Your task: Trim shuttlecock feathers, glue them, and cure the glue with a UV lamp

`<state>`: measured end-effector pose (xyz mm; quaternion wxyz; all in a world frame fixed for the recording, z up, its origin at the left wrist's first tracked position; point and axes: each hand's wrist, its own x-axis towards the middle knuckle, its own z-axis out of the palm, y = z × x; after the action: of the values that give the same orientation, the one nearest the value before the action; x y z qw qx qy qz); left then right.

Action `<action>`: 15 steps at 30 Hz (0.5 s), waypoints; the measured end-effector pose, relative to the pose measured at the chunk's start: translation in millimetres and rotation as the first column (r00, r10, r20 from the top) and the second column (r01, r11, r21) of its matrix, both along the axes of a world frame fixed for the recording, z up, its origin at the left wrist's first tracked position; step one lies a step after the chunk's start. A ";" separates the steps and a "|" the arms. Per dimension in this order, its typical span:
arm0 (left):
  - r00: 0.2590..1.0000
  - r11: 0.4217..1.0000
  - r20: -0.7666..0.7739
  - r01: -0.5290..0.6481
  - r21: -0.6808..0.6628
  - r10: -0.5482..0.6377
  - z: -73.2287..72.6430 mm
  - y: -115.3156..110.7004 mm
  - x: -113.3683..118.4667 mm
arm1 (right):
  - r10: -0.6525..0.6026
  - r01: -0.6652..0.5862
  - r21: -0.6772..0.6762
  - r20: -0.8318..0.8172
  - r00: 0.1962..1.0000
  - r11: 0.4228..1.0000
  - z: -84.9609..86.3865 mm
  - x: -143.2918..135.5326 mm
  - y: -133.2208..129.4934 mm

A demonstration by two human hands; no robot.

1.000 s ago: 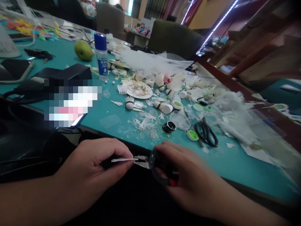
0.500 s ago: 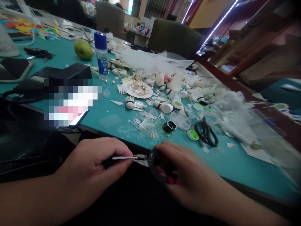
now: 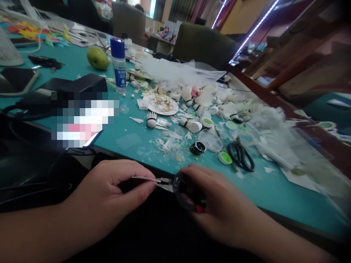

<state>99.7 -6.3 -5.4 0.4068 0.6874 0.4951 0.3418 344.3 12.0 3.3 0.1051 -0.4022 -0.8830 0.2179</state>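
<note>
Between its thumb and forefinger, my left hand (image 3: 120,193) pinches a thin white piece (image 3: 141,178), perhaps a feather, seen nearly edge-on. Its right end meets the jaws of a small pair of pliers (image 3: 167,182). My right hand (image 3: 214,201) is wrapped round the pliers' handles, where a bit of red shows. Both hands are just off the table's near edge, above dark clothing. On the table beyond them lie a black ring-shaped lid (image 3: 197,148), a green-lined cap (image 3: 225,157) and white scraps (image 3: 170,142).
A blue-capped glue bottle (image 3: 119,65) stands near a green fruit (image 3: 97,58). Shuttlecocks (image 3: 151,119) and a round white plate of gold bits (image 3: 175,109) lie mid-table. Black scissors handles (image 3: 241,155) are farther right, beside clear plastic (image 3: 276,142). A blurred-out phone (image 3: 93,138) is left.
The white piece has turned slightly in my left fingers, its free left end now higher and looking thinner. My hands and the pliers stay in almost the same place.
</note>
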 end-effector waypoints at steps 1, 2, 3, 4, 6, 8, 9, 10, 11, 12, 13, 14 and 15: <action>1.000 1.000 0.018 0.016 -0.005 -0.016 0.0 0.3 0.5 | 0.002 -0.002 0.000 -0.002 1.000 1.000 0.0 0.0 0.0; 0.999 1.000 0.033 0.027 -0.014 -0.027 0.0 0.7 0.9 | 0.003 -0.003 -0.002 -0.002 1.000 1.000 0.2 -0.3 0.1; 0.999 0.999 0.045 0.032 -0.028 -0.031 -0.1 0.9 1.3 | 0.004 -0.004 -0.009 0.005 1.000 1.000 0.6 -0.7 0.2; 0.998 0.999 0.053 0.032 -0.042 -0.030 -0.2 1.2 1.5 | 0.003 -0.002 -0.016 0.015 1.000 1.000 1.2 -1.2 0.3; 0.997 0.998 0.068 0.035 -0.057 -0.031 -0.8 1.6 1.5 | 0.004 -0.002 -0.037 0.031 1.000 0.999 3.0 -2.4 0.5; 0.996 0.998 0.077 0.040 -0.053 -0.036 -1.3 1.8 1.2 | 0.004 -0.002 -0.058 0.039 0.999 0.998 5.2 -3.4 1.0; 0.996 0.998 0.081 0.043 -0.047 -0.039 -1.4 1.8 1.0 | 0.005 -0.002 -0.068 0.041 0.999 0.998 6.4 -3.7 1.3; 0.996 0.998 0.083 0.045 -0.041 -0.042 -1.4 1.8 0.8 | 0.005 -0.002 -0.077 0.042 0.999 0.997 7.4 -3.8 1.6; 0.996 0.998 0.082 0.048 -0.036 -0.045 -1.3 1.6 0.6 | 0.007 -0.003 -0.087 0.045 0.999 0.996 8.5 -3.9 1.9; 0.996 0.998 0.078 0.052 -0.030 -0.049 -1.1 1.4 0.5 | 0.008 -0.004 -0.094 0.047 0.999 0.996 9.3 -4.0 2.2; 0.996 0.998 0.075 0.056 -0.022 -0.055 -0.9 1.2 0.4 | 0.010 -0.005 -0.101 0.048 0.999 0.995 10.1 -4.0 2.4; 0.995 0.998 0.073 0.062 -0.012 -0.061 -0.7 0.9 0.3 | 0.012 -0.006 -0.107 0.049 0.999 0.994 10.7 -4.1 2.6; 0.995 0.998 0.069 0.068 -0.001 -0.068 -0.6 0.6 0.2 | 0.013 -0.007 -0.113 0.050 0.999 0.994 11.2 -4.2 2.6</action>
<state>99.9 -5.7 -6.0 0.4364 0.6909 0.4577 0.3504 340.1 14.6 14.5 0.0585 -0.4084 -0.8736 0.2579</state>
